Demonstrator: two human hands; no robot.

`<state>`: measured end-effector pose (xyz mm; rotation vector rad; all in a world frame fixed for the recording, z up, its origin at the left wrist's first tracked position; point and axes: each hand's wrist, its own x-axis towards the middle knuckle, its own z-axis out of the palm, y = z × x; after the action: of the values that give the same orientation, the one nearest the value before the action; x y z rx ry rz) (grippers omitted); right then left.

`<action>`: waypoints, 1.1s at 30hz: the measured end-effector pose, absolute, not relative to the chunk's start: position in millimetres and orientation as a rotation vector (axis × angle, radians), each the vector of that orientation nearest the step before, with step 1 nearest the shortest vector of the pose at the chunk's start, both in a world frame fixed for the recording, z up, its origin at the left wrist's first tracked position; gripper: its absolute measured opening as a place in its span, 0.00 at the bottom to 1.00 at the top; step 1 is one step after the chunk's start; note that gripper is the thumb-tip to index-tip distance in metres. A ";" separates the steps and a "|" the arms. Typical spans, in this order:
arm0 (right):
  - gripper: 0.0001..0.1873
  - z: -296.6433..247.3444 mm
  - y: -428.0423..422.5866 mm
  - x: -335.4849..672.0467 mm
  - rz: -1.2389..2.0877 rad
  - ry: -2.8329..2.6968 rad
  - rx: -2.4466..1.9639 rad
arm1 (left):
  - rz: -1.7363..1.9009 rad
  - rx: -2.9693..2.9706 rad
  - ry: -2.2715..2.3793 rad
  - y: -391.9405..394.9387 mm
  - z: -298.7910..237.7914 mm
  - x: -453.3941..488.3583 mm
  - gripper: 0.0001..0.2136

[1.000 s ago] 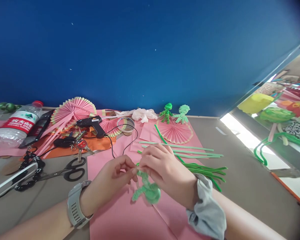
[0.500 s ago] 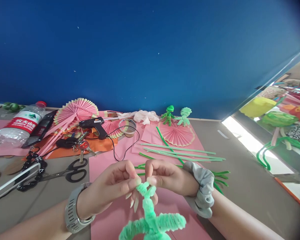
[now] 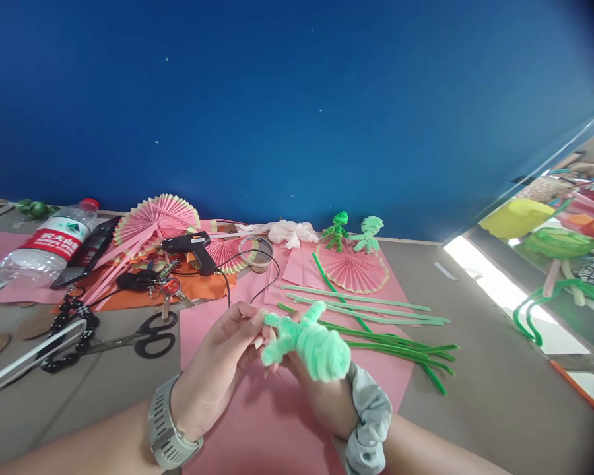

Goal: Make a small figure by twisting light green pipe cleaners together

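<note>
A light green pipe cleaner figure (image 3: 321, 349) is held above the pink paper (image 3: 272, 429), its thick wound head pointing to the lower right. My left hand (image 3: 215, 369) pinches the thin end of the figure between thumb and fingers. Beneath the figure is my right hand (image 3: 321, 392), closed around its underside; the figure hides most of those fingers. Light green pipe cleaners (image 3: 371, 307) and darker green ones (image 3: 400, 349) lie just beyond my hands on the paper and the table.
Black scissors (image 3: 153, 336), keys (image 3: 171, 290) and a black bead string (image 3: 69, 330) lie left. Behind them are a glue gun (image 3: 193, 247), a water bottle (image 3: 54, 241) and a pink paper fan (image 3: 156, 224). Two small green figures (image 3: 336, 231) stand against the blue wall (image 3: 297, 112).
The figure has been tipped over and raised: its head, out of view before, now shows on the right. My right hand has moved from its top end to below it.
</note>
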<state>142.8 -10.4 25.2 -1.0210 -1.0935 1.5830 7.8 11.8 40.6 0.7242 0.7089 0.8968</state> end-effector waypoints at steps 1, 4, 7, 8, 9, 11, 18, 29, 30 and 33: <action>0.18 25.1 -12.3 139.3 1.590 -1.083 -1.005 | 0.900 0.784 0.712 12.8 39.4 8.3 0.08; 0.16 21.8 -16.9 132.7 1.695 -0.895 -0.897 | 0.930 0.949 0.801 15.7 35.1 7.8 0.08; 0.13 17.0 -17.4 131.8 1.813 -0.750 -0.810 | 0.966 1.019 0.940 18.1 34.1 5.3 0.06; 0.13 15.8 -16.9 132.2 1.842 -0.751 -0.823 | 0.976 1.035 0.968 18.8 34.9 4.2 0.06; 0.13 14.9 -16.3 132.8 1.869 -0.758 -0.847 | 0.984 1.057 0.988 19.3 36.3 2.9 0.06; 0.11 14.0 -15.1 134.3 1.904 -0.785 -0.921 | 1.000 1.128 1.039 19.9 39.2 0.0 0.06; 0.14 15.5 -0.1 152.1 1.867 -1.018 -0.867 | 0.982 1.201 0.909 20.7 38.5 -10.9 0.04; 0.11 24.9 18.8 186.8 1.846 -1.236 -0.829 | 0.656 1.333 0.791 22.2 40.7 -9.8 0.04; 0.10 23.3 17.5 185.2 1.835 -1.220 -0.825 | 0.655 1.319 0.798 23.1 38.9 -9.1 0.05; 0.08 17.1 14.7 180.1 1.835 -1.149 -0.796 | 0.637 1.282 0.787 25.0 34.8 -7.4 0.04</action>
<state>180.1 14.7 17.1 -0.7956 -1.1492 1.8351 -7.4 25.0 34.8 1.2816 0.7871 0.6367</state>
